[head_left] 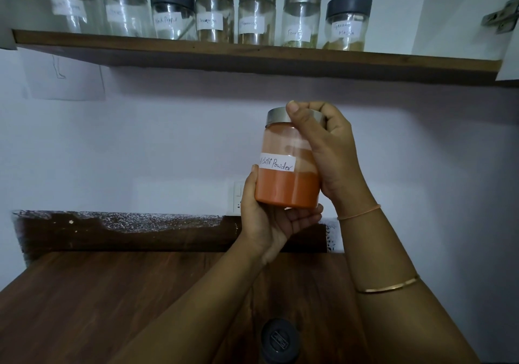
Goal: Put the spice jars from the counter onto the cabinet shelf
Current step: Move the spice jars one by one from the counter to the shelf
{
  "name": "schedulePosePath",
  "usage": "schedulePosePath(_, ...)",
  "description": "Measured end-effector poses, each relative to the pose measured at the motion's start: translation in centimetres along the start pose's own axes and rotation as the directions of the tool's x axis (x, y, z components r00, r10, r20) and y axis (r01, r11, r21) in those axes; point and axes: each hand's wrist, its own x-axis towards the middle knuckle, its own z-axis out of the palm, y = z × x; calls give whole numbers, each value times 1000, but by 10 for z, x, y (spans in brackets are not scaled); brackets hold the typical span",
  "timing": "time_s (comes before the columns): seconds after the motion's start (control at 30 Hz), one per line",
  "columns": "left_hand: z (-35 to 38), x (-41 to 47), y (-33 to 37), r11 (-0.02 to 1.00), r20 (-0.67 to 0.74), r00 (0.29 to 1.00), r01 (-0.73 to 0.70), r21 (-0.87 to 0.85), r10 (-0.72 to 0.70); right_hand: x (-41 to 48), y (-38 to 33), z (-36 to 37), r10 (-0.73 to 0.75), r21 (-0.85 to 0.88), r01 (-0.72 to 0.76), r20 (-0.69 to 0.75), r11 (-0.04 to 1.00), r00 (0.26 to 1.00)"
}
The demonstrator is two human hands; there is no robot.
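Observation:
A glass jar of red chilli powder (288,178) with a steel lid and a white label is held upright in the air below the wooden cabinet shelf (252,57). My left hand (269,223) cups its base from below and the left. My right hand (323,150) grips the lid and upper side from the right. Several labelled spice jars (257,16) stand in a row on the shelf, the rightmost a dark-lidded garam masala jar (346,23). One more jar with a dark lid (279,341) stands on the counter between my forearms.
The brown wooden counter (112,307) runs along the bottom, backed by a dark upstand and a pale wall. A white switch plate (238,195) sits on the wall behind my left hand. An open cabinet door with a hinge (500,19) is at the right.

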Motion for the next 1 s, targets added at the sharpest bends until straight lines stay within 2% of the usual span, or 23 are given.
schedulePosePath(0.33, 4, 6, -10, 1000, 1, 1000, -27, -5, 27, 1, -1, -10, -20, 5, 20, 13, 1000, 1000)
schedulePosePath(0.57, 16, 6, -15, 983, -118, 976, -177, 46, 181, 0, -1, -19, -5, 116, -3, 71, 993, 997)
schedulePosePath(0.73, 26, 7, -11, 932, -198, 920, -301, 201, 339, 2, 2, -21, -7, 151, -1, 54, 989, 999)
schedulePosePath(1.0, 40, 15, -10, 760, -201, 772, -479, 439, 603, 9, 4, -24, -22, -28, 21, -18, 999, 1000)
